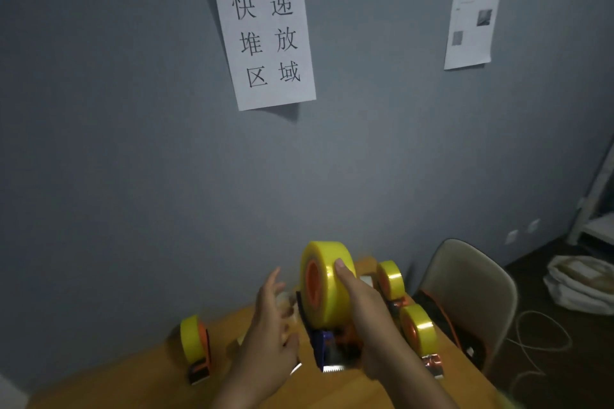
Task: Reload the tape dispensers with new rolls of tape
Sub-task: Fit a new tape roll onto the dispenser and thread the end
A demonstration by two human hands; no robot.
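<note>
yellow tape roll (pixel 327 289) | upright on dispenser (pixel 332 350) | three loaded dispensers (pixel 196 347) nearby

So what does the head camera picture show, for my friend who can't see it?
A person's right hand grips a big yellow tape roll sitting in a dispenser on a wooden table, while the left hand hovers open beside it. Three more loaded dispensers stand around, below a paper sign on a grey wall.
</note>
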